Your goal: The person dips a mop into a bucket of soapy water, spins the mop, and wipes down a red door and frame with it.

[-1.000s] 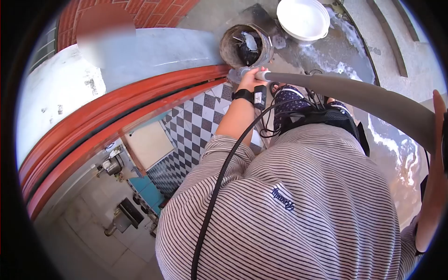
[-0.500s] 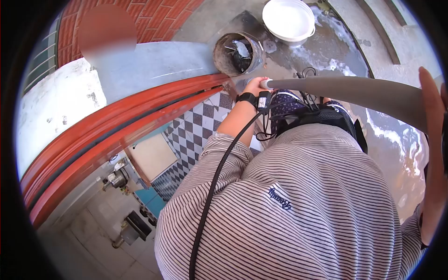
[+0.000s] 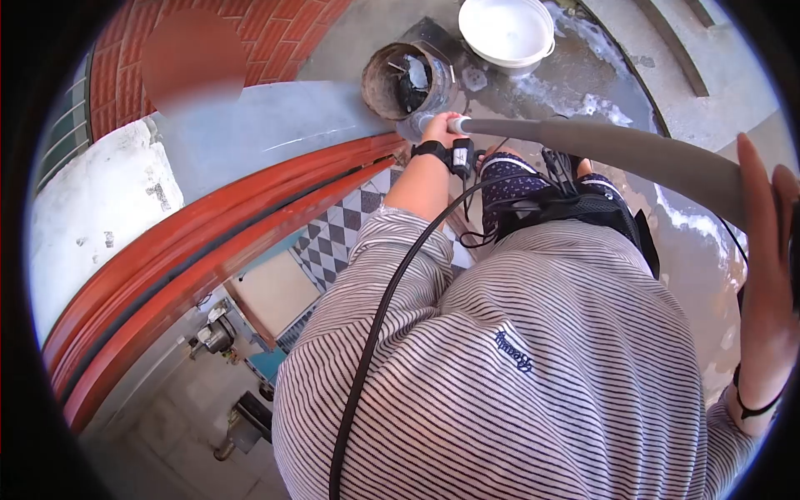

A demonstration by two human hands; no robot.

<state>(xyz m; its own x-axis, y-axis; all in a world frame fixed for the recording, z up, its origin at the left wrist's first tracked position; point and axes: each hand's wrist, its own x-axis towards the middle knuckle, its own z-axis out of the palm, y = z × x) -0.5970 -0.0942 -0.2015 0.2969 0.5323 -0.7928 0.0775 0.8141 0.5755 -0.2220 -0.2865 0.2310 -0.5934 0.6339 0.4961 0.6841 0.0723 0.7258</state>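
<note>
My left hand [image 3: 440,129], wearing a black wrist strap with a small box, is closed around the thin, far part of a long grey pole [image 3: 633,143], by its pale collar. The pole runs across in front of me and looks thickest near the right edge. There my right hand [image 3: 767,225] is at its near end, thumb and a finger pointing up; the rest of its grip is partly hidden. Whatever the pole's far end carries is hidden behind my left hand. Just beyond that hand stands a worn bucket [image 3: 385,82] with dark and pale items inside.
A white tub [image 3: 506,33] stands on the wet, foamy floor [image 3: 612,83]. Concrete steps [image 3: 667,50] rise at the right. On my left run a red frame [image 3: 242,208] and a grey ledge [image 3: 275,125]. A black cable [image 3: 387,308] crosses my striped shirt.
My left hand and the pole's far end have shifted up and slightly left in view. The right hand sits a little lower and shows more of its wrist. Bucket and tub appear shifted as the view moved.
</note>
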